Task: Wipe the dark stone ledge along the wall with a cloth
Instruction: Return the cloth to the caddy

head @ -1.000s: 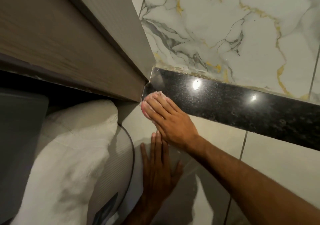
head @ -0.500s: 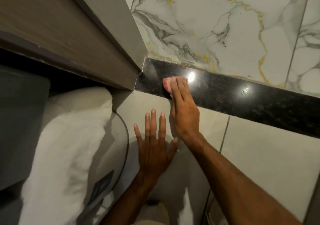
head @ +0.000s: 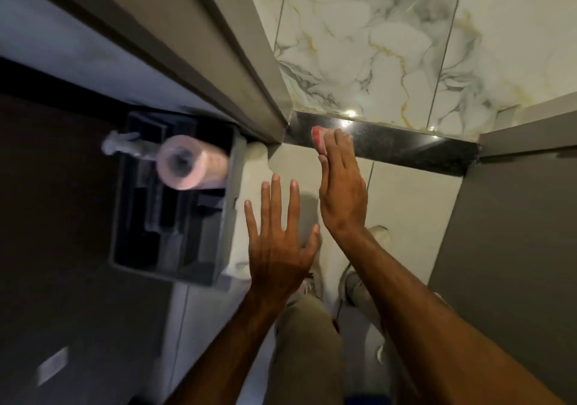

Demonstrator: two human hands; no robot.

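The dark polished stone ledge (head: pixel 412 148) runs along the marble wall from a grey door frame to a grey panel on the right. My right hand (head: pixel 342 186) presses a small pink cloth (head: pixel 319 138) flat onto the ledge's left part; only the cloth's edge shows past my fingertips. My left hand (head: pixel 279 236) is spread flat against the pale tile below the ledge, holding nothing.
A grey door frame (head: pixel 249 70) slants in from the upper left. A dark caddy (head: pixel 175 204) with a pink paper roll (head: pixel 190 162) and a spray bottle sits at the left. A grey panel (head: pixel 512 217) stands at the right. My legs and shoes are below.
The camera has pulled back and tilted down, revealing the caddy and my legs. My right hand with the cloth has slid right from the ledge's left corner. My left hand stays on the tile.
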